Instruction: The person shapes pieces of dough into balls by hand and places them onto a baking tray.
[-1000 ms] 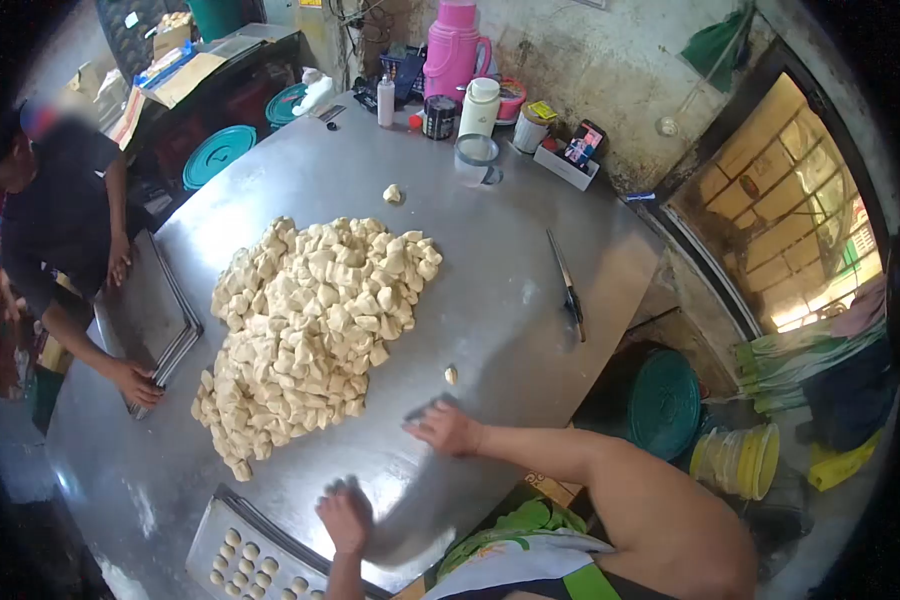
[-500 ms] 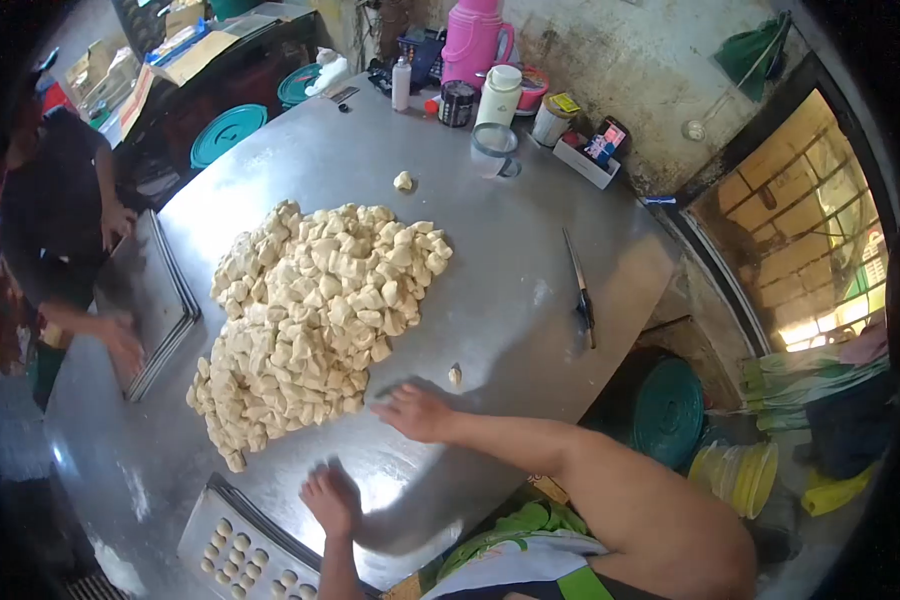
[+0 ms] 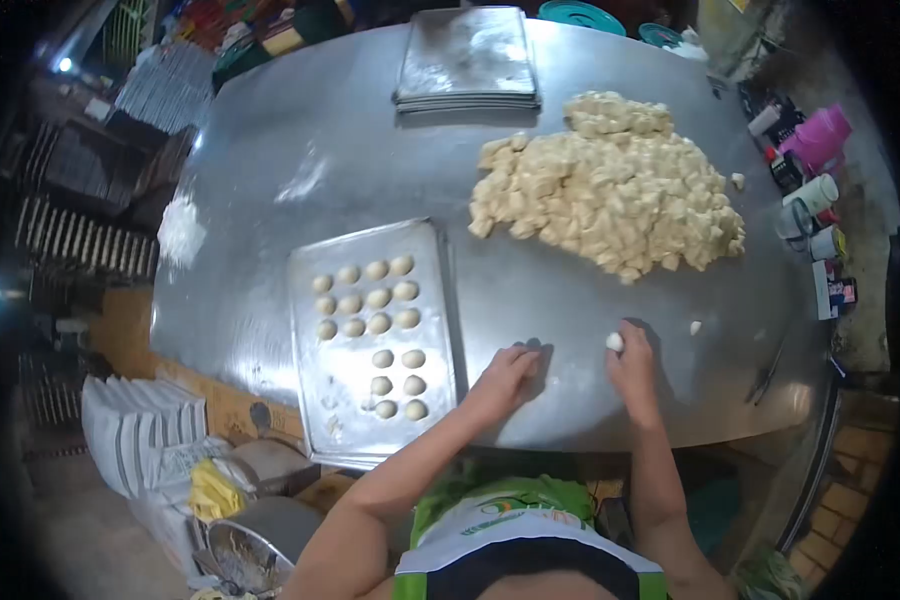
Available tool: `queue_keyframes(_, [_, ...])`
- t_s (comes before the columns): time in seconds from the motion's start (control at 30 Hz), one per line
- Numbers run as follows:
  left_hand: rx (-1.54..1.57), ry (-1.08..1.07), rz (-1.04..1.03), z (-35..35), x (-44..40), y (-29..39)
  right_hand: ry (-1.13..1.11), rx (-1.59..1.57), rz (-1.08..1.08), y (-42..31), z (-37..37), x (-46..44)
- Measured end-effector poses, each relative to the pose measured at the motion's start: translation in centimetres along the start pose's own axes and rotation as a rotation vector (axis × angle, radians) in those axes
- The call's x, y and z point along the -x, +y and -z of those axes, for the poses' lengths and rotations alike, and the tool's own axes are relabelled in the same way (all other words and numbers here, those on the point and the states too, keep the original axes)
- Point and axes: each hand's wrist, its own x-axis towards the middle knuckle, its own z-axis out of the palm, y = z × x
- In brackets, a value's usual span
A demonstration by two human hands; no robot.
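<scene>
My right hand (image 3: 632,368) is closed around a small pale dough piece (image 3: 615,342), which shows at the thumb side, just above the metal table. To its left, my left hand (image 3: 505,382) rests low over the table with its fingers curled in; whatever lies under them is hidden. Beyond both hands spreads a big heap of cut dough pieces (image 3: 620,195). Beside my left forearm a metal baking tray (image 3: 345,385) carries several round dough balls (image 3: 378,298) in rows. One loose dough bit (image 3: 696,328) lies to the right of my right hand.
At the far side sits a stack of metal trays (image 3: 467,60). White flour (image 3: 181,232) is spread at the table's left edge. A knife (image 3: 767,372) lies at the right, near a pink flask (image 3: 820,137) and a clear jug (image 3: 796,222). Sacks (image 3: 140,425) stand at lower left.
My view has swung left, bringing the whole tray of dough balls into sight. My right hand has left the heap's edge and now holds a dough piece; my left hand has curled. The co-worker is out of view.
</scene>
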Motion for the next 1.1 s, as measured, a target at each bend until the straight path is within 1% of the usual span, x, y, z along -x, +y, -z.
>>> queue_keyframes(0.07, [-0.025, 0.037, 0.033, 4.7, 4.7, 0.4, -0.061, -0.126, 0.066, -4.8, -2.7, 1.7])
queue_keyframes(0.13, [-0.077, 0.129, 0.12, 9.1, 9.6, 1.0, -0.15, -0.173, 0.203, -10.0, -5.7, 3.7])
queue_keyframes(0.17, [-0.095, 0.199, 0.172, 11.0, 11.5, 1.0, -0.166, -0.118, 0.301, -12.9, -6.8, 4.6])
queue_keyframes(0.2, [-0.095, 0.211, 0.176, 13.2, 12.9, 0.5, -0.178, -0.065, 0.405, -15.7, -7.8, 5.3])
queue_keyframes(0.27, [-0.274, 0.371, 0.164, 16.9, 15.0, -0.5, -0.201, -0.076, 0.476, -20.3, -9.6, 5.1])
queue_keyframes(0.3, [-0.276, 0.385, 0.165, 18.6, 15.2, -0.7, -0.222, -0.083, 0.528, -22.4, -10.4, 5.0])
queue_keyframes(0.37, [-0.461, 0.556, 0.121, 21.9, 14.6, -1.8, -0.212, -0.108, 0.585, -26.4, -12.2, 3.9])
queue_keyframes(0.4, [-0.462, 0.562, 0.122, 23.1, 14.0, -2.7, -0.196, -0.133, 0.632, -28.2, -13.3, 3.1])
queue_keyframes(0.43, [-0.454, 0.577, 0.139, 24.0, 13.5, -3.8, -0.2, -0.132, 0.634, -29.8, -14.9, 2.5])
queue_keyframes(0.5, [-0.44, 0.591, 0.163, 24.2, 14.0, -6.5, -0.175, -0.169, 0.746, -31.7, -18.7, 1.9])
queue_keyframes(0.53, [-0.46, 0.537, 0.185, 23.7, 14.4, -8.8, -0.177, -0.167, 0.749, -31.9, -20.3, 2.3])
queue_keyframes(0.6, [-0.501, 0.421, 0.213, 23.4, 14.4, -12.1, -0.229, -0.007, 0.788, -31.5, -23.4, 3.2])
queue_keyframes(0.63, [-0.497, 0.42, 0.188, 23.9, 14.3, -12.7, -0.239, 0.082, 0.8, -31.6, -22.9, 2.5])
queue_keyframes(0.67, [-0.456, 0.397, 0.224, 24.3, 14.5, -13.0, -0.208, 0.106, 0.788, -30.8, -21.6, 1.8])
queue_keyframes(0.7, [-0.407, 0.359, 0.264, 24.0, 15.0, -13.3, -0.155, -0.043, 0.764, -30.6, -18.2, 1.7])
queue_keyframes(0.73, [-0.425, 0.359, 0.24, 24.1, 15.2, -12.4, -0.095, -0.19, 0.746, -29.7, -15.7, 1.5])
queue_keyframes(0.77, [-0.449, 0.365, 0.218, 24.4, 15.2, -10.7, -0.065, -0.165, 0.734, -27.3, -14.4, 1.1])
queue_keyframes(0.83, [-0.438, 0.523, 0.194, 23.6, 14.9, -7.9, -0.045, -0.107, 0.625, -20.8, -11.9, -0.1])
queue_keyframes(0.87, [-0.436, 0.519, 0.18, 23.0, 14.2, -7.3, -0.06, -0.047, 0.55, -17.8, -10.9, -1.3])
queue_keyframes(0.9, [-0.441, 0.576, 0.221, 22.2, 13.6, -6.8, -0.08, 0.009, 0.474, -15.6, -9.9, -2.4])
queue_keyframes(0.97, [-0.455, 0.687, 0.315, 20.6, 12.0, -5.7, 0.046, 0.047, 0.426, -12.3, -9.1, -6.5])
queue_keyframes(1.0, [-0.463, 0.678, 0.316, 19.7, 9.9, -4.3, 0.077, 0.025, 0.458, -11.4, -8.9, -9.3])
queue_keyframes(1.03, [-0.499, 0.62, 0.198, 18.4, 6.9, -3.2, 0.109, 0.002, 0.489, -11.0, -9.0, -12.1])
queue_keyframes(1.07, [-0.531, 0.56, 0.076, 17.2, 3.5, -1.8, 0.168, 0.11, 0.539, -10.1, -9.9, -14.6])
queue_keyframes(1.1, [-0.527, 0.49, 0.058, 15.9, 0.0, -0.5, 0.229, 0.223, 0.586, -9.4, -10.7, -16.6])
